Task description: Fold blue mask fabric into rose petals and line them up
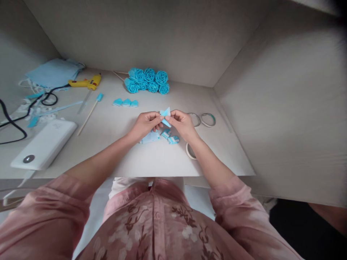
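Observation:
Between both hands I hold a small piece of light blue fabric (166,112), folded to a point at the top. My left hand (149,122) pinches its left side, and my right hand (181,121) pinches its right side, thumbs close together. Just below the hands lie a flat pale blue fabric piece (149,137) and a pair of small folded blue pieces (172,139). A row of three folded blue petals (126,103) sits to the left, further back. Behind them rests a bunch of several blue fabric roses (149,81) on sticks.
At left are a yellow glue gun (86,82), a stick with a blue tip (90,112), a white power bank (45,144), a black cable (16,124), fabric scraps and a stack of blue masks (52,72). Tape rolls (208,120) lie right. Grey panels enclose the table.

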